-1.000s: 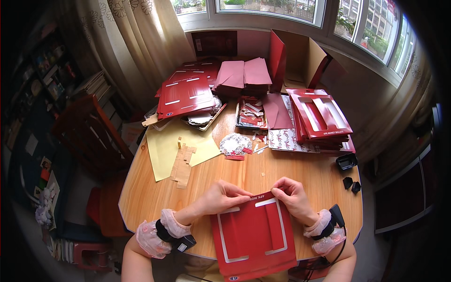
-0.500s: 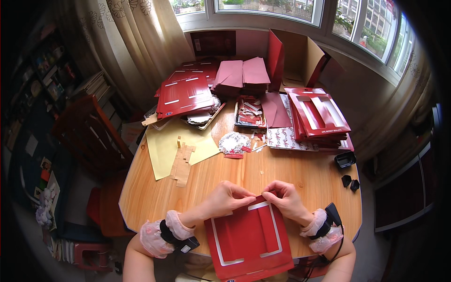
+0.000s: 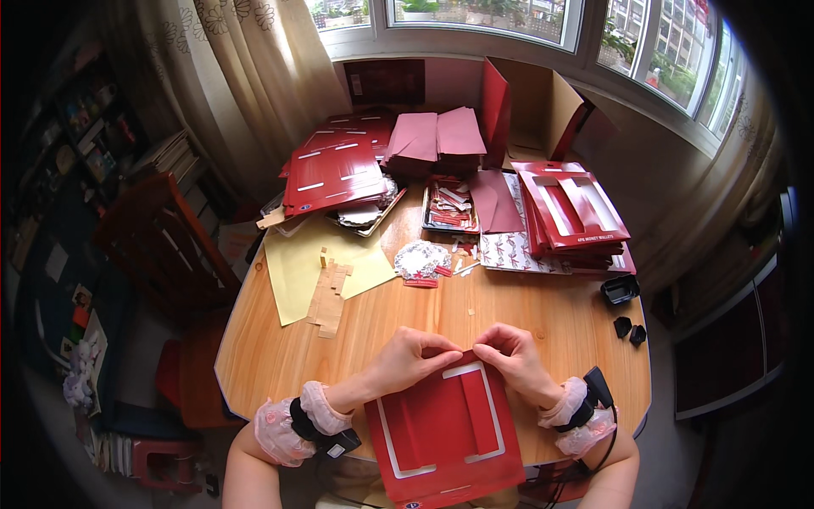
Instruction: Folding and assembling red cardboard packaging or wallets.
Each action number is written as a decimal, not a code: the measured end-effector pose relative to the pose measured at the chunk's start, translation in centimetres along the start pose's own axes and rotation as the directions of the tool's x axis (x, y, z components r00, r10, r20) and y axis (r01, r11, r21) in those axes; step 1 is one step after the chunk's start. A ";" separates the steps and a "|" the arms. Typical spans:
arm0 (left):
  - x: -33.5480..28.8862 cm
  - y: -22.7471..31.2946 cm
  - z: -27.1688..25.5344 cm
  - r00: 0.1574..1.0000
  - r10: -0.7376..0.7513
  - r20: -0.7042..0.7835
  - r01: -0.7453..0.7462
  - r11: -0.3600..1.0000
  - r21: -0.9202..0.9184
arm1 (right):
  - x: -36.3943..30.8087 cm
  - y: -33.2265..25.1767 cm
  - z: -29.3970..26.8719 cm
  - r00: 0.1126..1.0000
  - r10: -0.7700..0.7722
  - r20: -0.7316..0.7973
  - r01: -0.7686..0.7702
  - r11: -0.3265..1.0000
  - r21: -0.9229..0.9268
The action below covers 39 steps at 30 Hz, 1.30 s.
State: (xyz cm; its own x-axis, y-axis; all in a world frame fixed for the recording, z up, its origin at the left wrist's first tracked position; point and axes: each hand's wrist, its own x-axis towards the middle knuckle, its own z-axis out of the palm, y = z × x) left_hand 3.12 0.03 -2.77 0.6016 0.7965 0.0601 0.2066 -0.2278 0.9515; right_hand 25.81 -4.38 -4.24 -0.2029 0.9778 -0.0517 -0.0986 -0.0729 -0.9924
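Note:
A flat red cardboard sleeve [image 3: 445,433] with white-edged cut-outs lies at the table's near edge, its lower end reaching past that edge toward me. My left hand [image 3: 418,353] pinches its far edge between thumb and fingertips. Close beside it, my right hand [image 3: 509,355] pinches the same edge in the same way, the two sets of fingertips almost meeting. Whatever lies right under the fingertips is hidden. Beyond the hands is a small pile of patterned paper cut-outs [image 3: 422,258] with red labels.
Stacked red sleeves stand at back left [image 3: 335,176] and right [image 3: 577,204]. Pink envelopes [image 3: 415,136] sit between them, behind a tray of red and white strips [image 3: 452,204]. Brown tape pieces [image 3: 329,297] lie on yellow paper [image 3: 288,263]. Small black containers [image 3: 621,289] rest near the right edge.
The red cardboard sleeve has shifted slightly left, at its near end too. Both hands keep their pinch on its far edge and have hardly moved.

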 end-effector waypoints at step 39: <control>-0.4 0.8 -0.2 0.996 -0.081 0.042 0.082 0.996 -0.020 | -0.4 -0.5 0.1 0.999 0.035 -0.021 -0.035 0.999 0.023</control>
State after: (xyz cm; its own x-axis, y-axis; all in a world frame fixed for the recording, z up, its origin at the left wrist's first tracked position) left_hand 2.90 -0.34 -1.99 0.6145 0.7884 -0.0302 0.2397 -0.1501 0.9592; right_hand 25.87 -4.72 -3.74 -0.1860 0.9785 -0.0890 -0.1139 -0.1114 -0.9872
